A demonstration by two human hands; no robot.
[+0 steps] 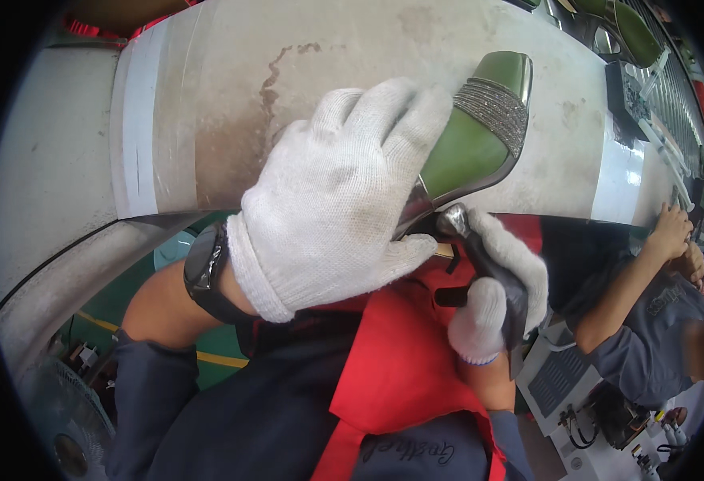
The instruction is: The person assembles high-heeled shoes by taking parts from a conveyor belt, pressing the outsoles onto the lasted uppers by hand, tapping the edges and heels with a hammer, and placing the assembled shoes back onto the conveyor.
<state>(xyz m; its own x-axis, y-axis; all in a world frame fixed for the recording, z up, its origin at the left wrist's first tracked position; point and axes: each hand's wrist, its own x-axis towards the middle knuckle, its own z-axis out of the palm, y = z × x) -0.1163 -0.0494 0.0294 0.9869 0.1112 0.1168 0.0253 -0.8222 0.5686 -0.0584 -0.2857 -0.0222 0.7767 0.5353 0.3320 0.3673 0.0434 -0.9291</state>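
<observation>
A sandal (492,112) with a glittering silver strap sits on a green shoe last (464,152), its toe pointing away from me on the pale worktop. My left hand (344,184), in a white knitted glove, grips it from the left and covers much of its rear. Just below the shoe, my right hand (488,301), gloved too, closes round the dark handle of a hammer (514,280). The hammer's rounded shiny metal head is close to the shoe's near end; I cannot tell whether they touch.
The curved worktop (352,40) carries pale tape strips at both sides. A dark block (627,100) and another green last (632,36) are at the far right. A co-worker (648,321) is on the right. A fan (63,417) stands at lower left.
</observation>
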